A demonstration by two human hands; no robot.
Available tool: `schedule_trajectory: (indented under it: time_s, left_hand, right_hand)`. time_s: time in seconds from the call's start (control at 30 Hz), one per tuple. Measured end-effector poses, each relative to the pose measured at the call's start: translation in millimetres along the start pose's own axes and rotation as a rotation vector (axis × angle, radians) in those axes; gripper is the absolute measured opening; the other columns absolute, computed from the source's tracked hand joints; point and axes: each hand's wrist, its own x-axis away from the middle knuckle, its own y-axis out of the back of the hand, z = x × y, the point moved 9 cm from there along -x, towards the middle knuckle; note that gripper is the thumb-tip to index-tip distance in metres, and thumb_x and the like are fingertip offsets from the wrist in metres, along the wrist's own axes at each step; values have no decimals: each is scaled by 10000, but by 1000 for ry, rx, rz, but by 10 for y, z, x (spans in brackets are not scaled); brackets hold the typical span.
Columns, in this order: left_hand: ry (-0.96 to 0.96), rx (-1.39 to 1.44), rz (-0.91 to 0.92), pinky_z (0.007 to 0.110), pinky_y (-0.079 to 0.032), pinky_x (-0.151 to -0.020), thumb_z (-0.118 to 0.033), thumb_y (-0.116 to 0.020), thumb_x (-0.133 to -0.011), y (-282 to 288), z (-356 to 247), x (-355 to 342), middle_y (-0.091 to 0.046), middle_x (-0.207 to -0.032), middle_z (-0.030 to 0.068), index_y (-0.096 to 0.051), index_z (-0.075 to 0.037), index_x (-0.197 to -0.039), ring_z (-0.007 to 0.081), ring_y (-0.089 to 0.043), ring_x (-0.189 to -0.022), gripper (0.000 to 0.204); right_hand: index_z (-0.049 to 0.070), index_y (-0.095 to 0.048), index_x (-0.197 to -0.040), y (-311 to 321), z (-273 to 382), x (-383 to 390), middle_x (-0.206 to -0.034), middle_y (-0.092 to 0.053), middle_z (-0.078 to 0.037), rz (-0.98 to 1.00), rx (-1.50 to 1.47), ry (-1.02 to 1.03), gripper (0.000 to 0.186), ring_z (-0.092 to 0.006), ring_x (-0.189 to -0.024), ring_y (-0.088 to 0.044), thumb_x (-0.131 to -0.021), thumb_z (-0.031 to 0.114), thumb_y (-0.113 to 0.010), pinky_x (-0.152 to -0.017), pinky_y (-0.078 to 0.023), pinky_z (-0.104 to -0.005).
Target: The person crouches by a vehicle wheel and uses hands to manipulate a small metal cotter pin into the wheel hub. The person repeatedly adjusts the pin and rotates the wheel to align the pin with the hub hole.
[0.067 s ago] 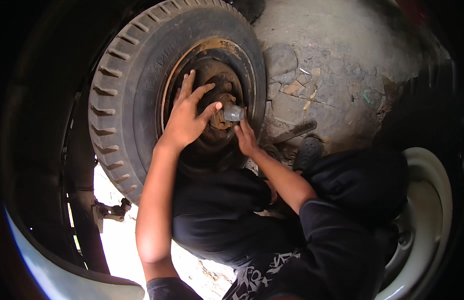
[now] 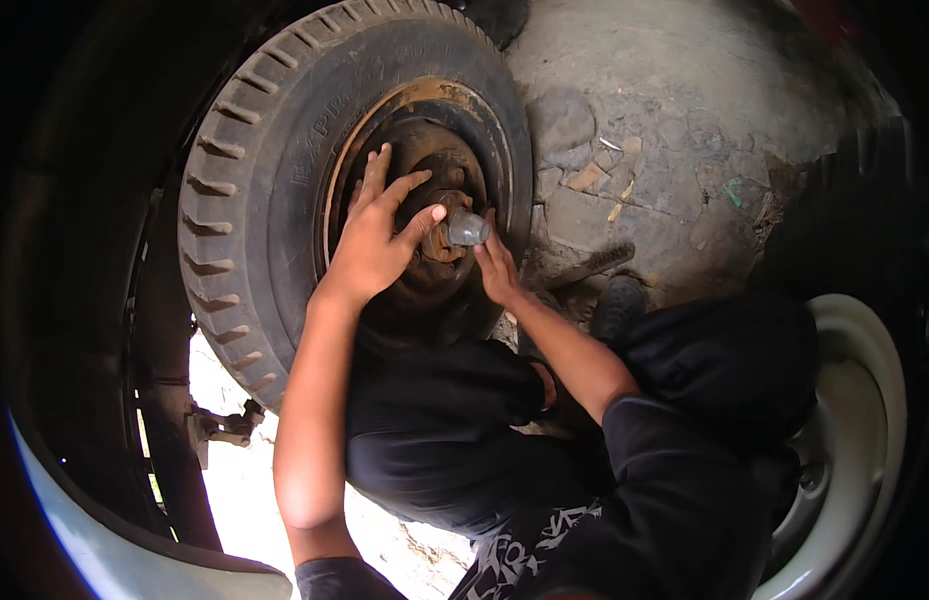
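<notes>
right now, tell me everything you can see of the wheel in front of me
The wheel stands roughly upright, left of centre, its outer face toward you. Its tyre is dusty dark grey, rubber-looking, with deep tread grooves and raised lettering. The dark, metal-looking rim has rusty patches. A grey, tapered piece juts from the brownish hub. Your left hand spreads over the hub area; your right hand is beside the grey piece. Exact contact is unclear.

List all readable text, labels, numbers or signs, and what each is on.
Tyre sidewall: raised lettering, partly legible; wording not copied here.
Dark shirt: pale print, too stylised and folded to read.
No other text discernible.
</notes>
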Motion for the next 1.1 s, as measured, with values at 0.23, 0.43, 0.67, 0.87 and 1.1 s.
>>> schedule_trajectory:
  time_s: [0.23,0.43,0.67,0.87,1.1]
  left_hand:
    - [5,159,-115,495,-341,-1299,-411,-729,-1065,234,-154,-192,-379,-1736,305,-711,-108,-1461,438,-357,-1631,499]
    - [-24,129,-115,489,-334,-1303,-407,-714,-1074,148,-40,-156,-376,-1724,330,-723,-92,-1437,458,-338,-1632,480]
    - [-1,180,-106,502,-306,-1317,-478,-588,-1135,166,-59,-142,-348,-1742,321,-725,-102,-1438,475,-301,-1642,501]
    - [41,192,-76,493,-300,-1318,-558,-457,-1165,163,-44,-175,-341,-1757,302,-706,-107,-1474,430,-295,-1660,601]
    - [45,163,-43,510,-286,-1323,-561,-452,-1167,102,-43,-155,-322,-1757,321,-703,-105,-1476,434,-267,-1669,606]
  right_hand:
    - [34,-106,-1769,309,12,-764,-1801,-226,-287,96,85,65,724,-423,-1651,-285,-1175,217,-477,-1320,-322,-458]
    - [-2,-61,-1764,1,-254,140,-1803,-223,-290,177,128,-84,775,-454,-1652,-277,-1187,345,-446,-1338,-274,-464]
    - [70,-106,-1779,213,201,-285,-1791,-283,-261,-22,227,220,725,-435,-1642,-303,-1189,285,-469,-1323,-320,-458]
    - [187,-192,-1777,481,336,-874,-1772,-352,-173,152,265,110,720,-368,-1599,-379,-1152,73,-530,-1258,-442,-438]
    - [189,-300,-1761,362,-20,-893,-1820,-279,-147,17,-246,-225,747,-301,-1684,-237,-1160,616,-421,-1365,-244,-431]
